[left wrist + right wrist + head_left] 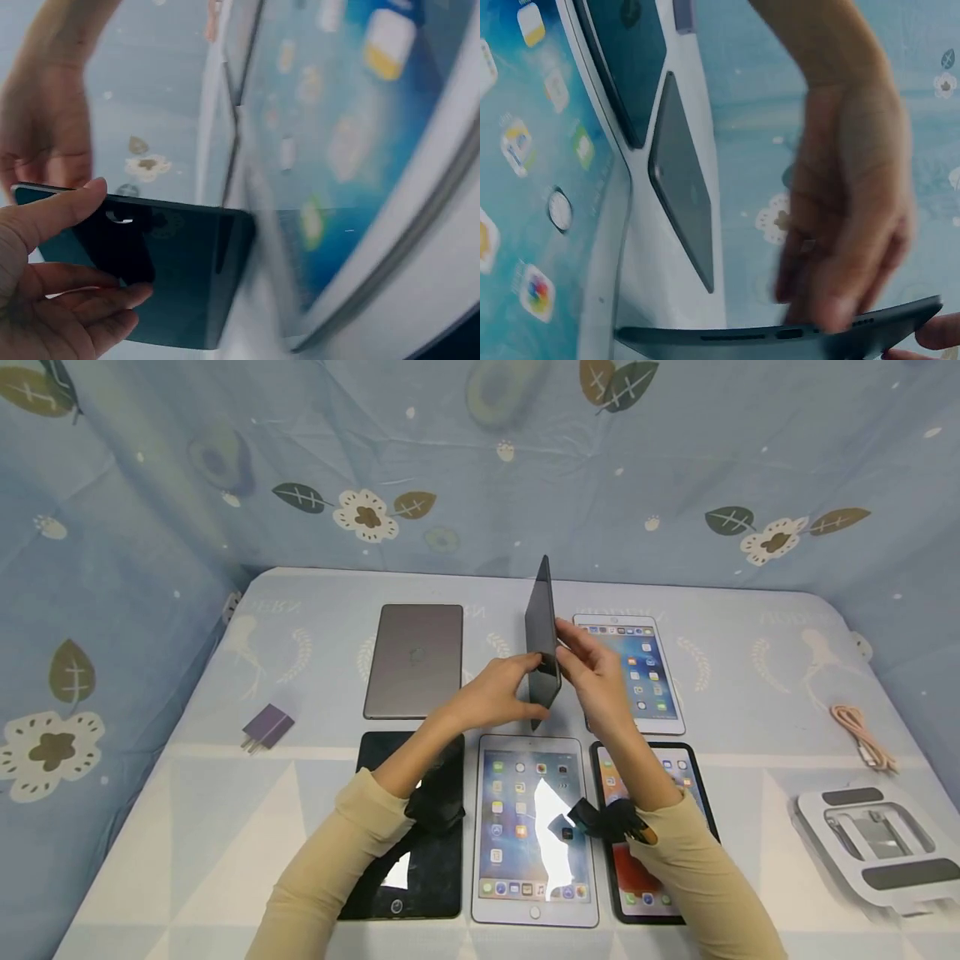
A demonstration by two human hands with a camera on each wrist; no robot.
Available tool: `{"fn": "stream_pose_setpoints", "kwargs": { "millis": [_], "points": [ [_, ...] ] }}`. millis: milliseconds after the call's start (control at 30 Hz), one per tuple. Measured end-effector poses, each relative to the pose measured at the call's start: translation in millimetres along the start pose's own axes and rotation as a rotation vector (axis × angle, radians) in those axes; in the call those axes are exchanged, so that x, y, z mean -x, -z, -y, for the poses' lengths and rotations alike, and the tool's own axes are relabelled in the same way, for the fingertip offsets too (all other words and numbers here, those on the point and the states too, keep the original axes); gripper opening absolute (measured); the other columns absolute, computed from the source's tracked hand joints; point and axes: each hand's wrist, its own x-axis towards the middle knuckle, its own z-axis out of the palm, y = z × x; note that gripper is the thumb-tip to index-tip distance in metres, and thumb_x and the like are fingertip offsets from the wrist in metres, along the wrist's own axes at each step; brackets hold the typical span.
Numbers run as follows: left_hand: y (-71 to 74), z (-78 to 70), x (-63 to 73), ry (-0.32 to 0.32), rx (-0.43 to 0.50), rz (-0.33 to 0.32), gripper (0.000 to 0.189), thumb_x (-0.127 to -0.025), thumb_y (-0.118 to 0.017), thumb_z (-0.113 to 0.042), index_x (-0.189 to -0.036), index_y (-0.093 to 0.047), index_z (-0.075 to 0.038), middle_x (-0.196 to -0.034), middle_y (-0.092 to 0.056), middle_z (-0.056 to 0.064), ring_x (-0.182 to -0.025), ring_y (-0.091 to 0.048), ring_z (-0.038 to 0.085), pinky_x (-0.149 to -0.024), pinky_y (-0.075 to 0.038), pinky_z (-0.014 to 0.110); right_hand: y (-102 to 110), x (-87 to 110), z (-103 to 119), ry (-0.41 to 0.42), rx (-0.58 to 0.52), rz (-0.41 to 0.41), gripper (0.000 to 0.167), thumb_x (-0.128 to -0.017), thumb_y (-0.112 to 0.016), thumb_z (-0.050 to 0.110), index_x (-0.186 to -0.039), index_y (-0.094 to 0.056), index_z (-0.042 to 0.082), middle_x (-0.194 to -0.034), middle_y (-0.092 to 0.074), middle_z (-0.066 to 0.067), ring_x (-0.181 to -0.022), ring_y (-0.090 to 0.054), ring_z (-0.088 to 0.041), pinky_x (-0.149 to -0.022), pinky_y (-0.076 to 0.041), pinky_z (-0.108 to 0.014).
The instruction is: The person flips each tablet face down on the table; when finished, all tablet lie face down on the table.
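Note:
A dark tablet (542,643) stands nearly upright, edge-on in the head view, raised between the two hands. My left hand (498,692) grips it from the left; in the left wrist view the thumb (82,202) lies at one edge and the fingers (112,304) lie against its glossy face. From the other side my right hand (596,677) holds it by the edge, fingertips at the tablet's end in the right wrist view. Below the hands lies a white tablet (517,827) with its screen lit, partly covered by glare.
A grey tablet (414,660) lies back-up at left, with a black tablet (427,877) nearer. On the right lie another white tablet (641,677) and a black-framed lit tablet (693,768). A purple charger (268,727), a coiled cable (862,739) and a grey-white stand (881,843) flank them.

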Motion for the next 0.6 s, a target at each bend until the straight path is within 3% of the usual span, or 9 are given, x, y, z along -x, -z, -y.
{"fn": "stream_pose_setpoints", "kwargs": {
  "millis": [133, 300, 433, 600],
  "points": [
    [15.1, -10.6, 7.0, -0.003, -0.012, -0.039, 0.085, -0.084, -0.075, -0.028, -0.148, -0.03, 0.002, -0.153, -0.036, 0.015, -0.138, -0.041, 0.026, -0.114, -0.034, 0.037, -3, 0.8, -7, -0.052, 0.01, 0.03, 0.045, -0.103, -0.039, 0.009, -0.146, -0.035, -0.001, -0.15, -0.039, -0.018, -0.137, -0.041, -0.03, -0.11, -0.036, -0.037],
    [31.4, -19.2, 16.4, 0.001, -0.009, -0.092, 0.088, -0.082, -0.077, -0.028, -0.15, -0.027, -0.002, -0.15, -0.041, 0.014, -0.139, -0.039, 0.027, -0.115, -0.03, 0.043, -5, 0.8, -17, -0.138, 0.07, 0.102, 0.05, -0.105, -0.037, 0.025, -0.149, -0.032, 0.002, -0.154, -0.033, -0.015, -0.143, -0.033, -0.027, -0.115, -0.03, -0.04],
    [40.8, -20.0, 22.7, 0.019, -0.019, -0.086, 0.089, -0.082, -0.077, -0.025, -0.151, -0.025, -0.002, -0.153, -0.036, 0.014, -0.141, -0.036, 0.028, -0.116, -0.03, 0.042, -7, -0.5, -25, -0.193, 0.122, 0.154, 0.052, -0.104, -0.04, 0.032, -0.149, -0.033, 0.007, -0.156, -0.03, -0.011, -0.144, -0.03, -0.027, -0.115, -0.03, -0.044],
    [49.3, -15.7, 29.9, 0.063, -0.06, -0.063, 0.084, -0.081, -0.077, -0.023, -0.149, -0.031, -0.002, -0.158, -0.026, 0.013, -0.144, -0.028, 0.033, -0.116, -0.027, 0.048, -7, -2.7, -35, -0.242, 0.21, 0.276, 0.058, -0.103, -0.041, 0.033, -0.153, -0.023, 0.009, -0.16, -0.02, -0.012, -0.147, -0.02, -0.033, -0.116, -0.024, -0.053]
  ]
}}
